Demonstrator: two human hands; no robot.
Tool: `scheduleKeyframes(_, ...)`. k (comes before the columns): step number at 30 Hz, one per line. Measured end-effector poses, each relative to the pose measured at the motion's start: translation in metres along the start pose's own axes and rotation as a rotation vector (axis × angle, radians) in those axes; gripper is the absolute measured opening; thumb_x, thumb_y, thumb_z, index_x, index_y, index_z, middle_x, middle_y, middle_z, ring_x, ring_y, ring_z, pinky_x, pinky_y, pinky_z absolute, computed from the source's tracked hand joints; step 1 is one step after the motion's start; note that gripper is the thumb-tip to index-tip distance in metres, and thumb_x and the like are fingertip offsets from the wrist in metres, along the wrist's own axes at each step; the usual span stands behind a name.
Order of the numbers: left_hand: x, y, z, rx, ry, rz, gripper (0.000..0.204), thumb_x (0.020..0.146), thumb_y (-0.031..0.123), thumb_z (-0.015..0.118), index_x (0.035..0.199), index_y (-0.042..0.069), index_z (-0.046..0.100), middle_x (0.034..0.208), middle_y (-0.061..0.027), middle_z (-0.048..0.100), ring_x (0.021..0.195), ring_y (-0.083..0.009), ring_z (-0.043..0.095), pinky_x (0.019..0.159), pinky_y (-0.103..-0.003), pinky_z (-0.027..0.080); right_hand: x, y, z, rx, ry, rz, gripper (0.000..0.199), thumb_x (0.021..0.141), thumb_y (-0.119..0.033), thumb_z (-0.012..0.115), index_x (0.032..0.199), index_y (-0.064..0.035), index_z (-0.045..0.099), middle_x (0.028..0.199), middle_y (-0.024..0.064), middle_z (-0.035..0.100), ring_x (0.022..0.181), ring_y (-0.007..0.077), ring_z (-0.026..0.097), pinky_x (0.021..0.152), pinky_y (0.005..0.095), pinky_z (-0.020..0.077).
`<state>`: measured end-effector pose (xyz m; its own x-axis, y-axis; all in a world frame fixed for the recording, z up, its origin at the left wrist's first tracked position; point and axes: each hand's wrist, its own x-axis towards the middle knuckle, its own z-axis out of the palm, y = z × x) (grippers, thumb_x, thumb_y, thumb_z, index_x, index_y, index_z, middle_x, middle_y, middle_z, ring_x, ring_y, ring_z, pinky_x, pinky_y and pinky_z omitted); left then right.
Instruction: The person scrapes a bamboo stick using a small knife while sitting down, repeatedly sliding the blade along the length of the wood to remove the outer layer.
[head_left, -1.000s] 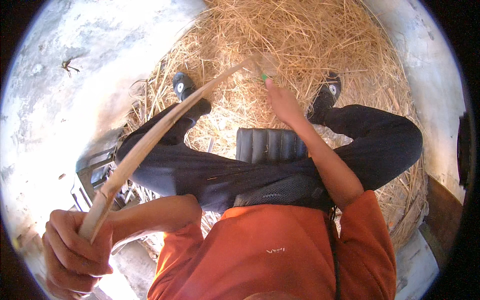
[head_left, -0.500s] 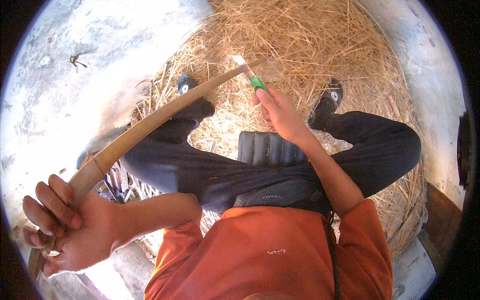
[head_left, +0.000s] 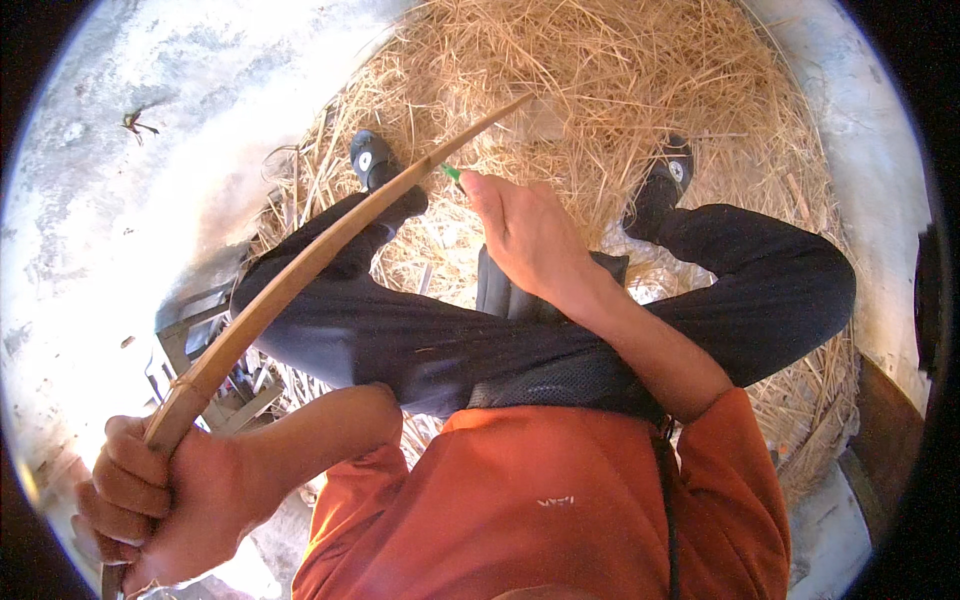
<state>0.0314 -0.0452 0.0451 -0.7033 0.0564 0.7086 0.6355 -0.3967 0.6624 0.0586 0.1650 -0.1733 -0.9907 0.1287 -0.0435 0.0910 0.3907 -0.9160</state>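
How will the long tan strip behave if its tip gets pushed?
The strip is probably stiff yet springy: slender, it runs out in one smooth line. Likely light for its length, as only the left fingers hold it, near one end. Its tip should flex most, since it tapers there.

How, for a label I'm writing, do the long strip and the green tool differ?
The long strip is tan-brown; the green tool shows bright green. The long strip spans much of the view; the green tool barely shows. The left hand grips the long strip, the right hand the green tool. Both are held.
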Motion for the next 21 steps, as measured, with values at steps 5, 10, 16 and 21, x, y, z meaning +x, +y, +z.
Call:
scheduleKeyframes(5, 0.0, 0.0, 0.003, 0.395, 0.289, 0.216, 0.054, 0.085, 0.064, 0.037, 0.059, 0.017, 0.039, 0.048, 0.0022, 0.032, 0.044, -0.0122, 0.029, 0.048, -0.032, 0.025, -0.008, 0.003, 0.005, -0.135, -0.034, -0.001, 0.043, 0.097, -0.035, 0.035, 0.092, 0.0, 0.06, 0.068, 0.0252, 0.056, 0.065, 0.0441, 0.055, 0.056, 0.0474, 0.0444)
scheduleKeyframes(10, 0.002, -0.005, 0.003, 0.426, 0.412, 0.331, 0.057, 0.085, 0.065, 0.036, 0.06, 0.014, 0.042, 0.049, 0.0019, 0.033, 0.044, -0.0129, 0.03, 0.048, -0.032, 0.024, 0.0, 0.009, -0.009, -0.128, -0.037, 0.053, 0.047, 0.097, -0.038, 0.034, 0.087, -0.001, 0.061, 0.068, 0.024, 0.058, 0.065, 0.0431, 0.057, 0.058, 0.0477, 0.0458)
scheduleKeyframes(16, 0.004, -0.004, 0.009, 0.395, 0.479, 0.336, 0.064, 0.085, 0.07, 0.031, 0.065, 0.011, 0.045, 0.049, 0.0021, 0.032, 0.045, -0.0128, 0.03, 0.048, -0.032, 0.025, 0.007, 0.023, -0.003, -0.1, -0.018, 0.063, 0.049, 0.097, -0.039, 0.033, 0.085, -0.0005, 0.061, 0.068, 0.026, 0.056, 0.066, 0.0442, 0.056, 0.058, 0.0477, 0.0453)
scheduleKeyframes(21, 0.001, -0.005, 0.003, 0.568, 0.448, 0.32, 0.057, 0.084, 0.071, 0.031, 0.064, 0.019, 0.042, 0.052, 0.0023, 0.033, 0.046, -0.0123, 0.029, 0.048, -0.031, 0.024, -0.005, 0.01, 0.001, -0.078, -0.028, 0.038, 0.049, 0.096, -0.038, 0.037, 0.076, 0.0008, 0.059, 0.064, 0.0263, 0.055, 0.063, 0.0451, 0.056, 0.056, 0.0485, 0.0435)
